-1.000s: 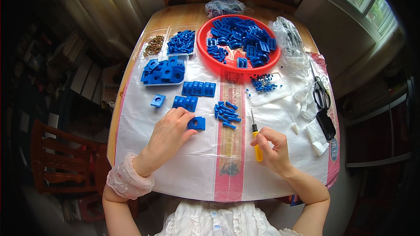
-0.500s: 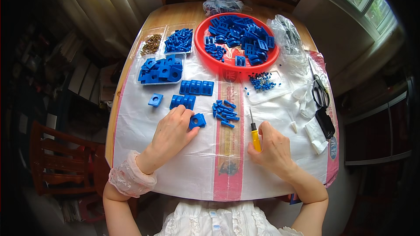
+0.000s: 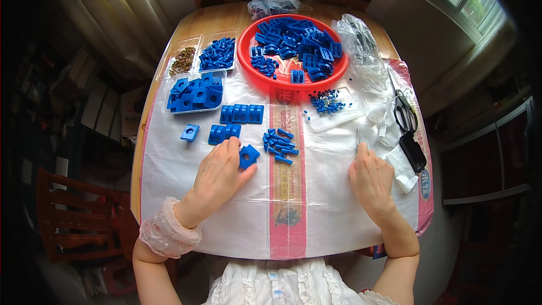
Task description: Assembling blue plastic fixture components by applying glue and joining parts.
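Note:
My left hand [image 3: 217, 170] curls round blue square pieces with a round hole [image 3: 247, 157], thumb on the near side and fingers on the far side; they look overlapped. My right hand [image 3: 372, 178] is closed over a screwdriver, whose thin metal shaft [image 3: 358, 135] points away from me while its handle is hidden under the hand. Just beyond my left fingers stands a short row of blue curved blocks [image 3: 224, 134], with a longer row [image 3: 241, 114] behind it. A loose pile of small blue pegs [image 3: 280, 146] lies between my hands.
A red basin [image 3: 342, 72] of blue parts stands at the far middle. Clear boxes hold blue square pieces [image 3: 195, 93], blue pegs [image 3: 217, 53] and brass-coloured screws [image 3: 183, 60]. Tiny parts [image 3: 327, 102] lie on a clear lid; black scissors [image 3: 405, 114] lie at right.
My right hand has moved to the right with the screwdriver, turning it so the yellow handle is now covered. My left hand stays at the blue square pieces. The whole view has shifted slightly.

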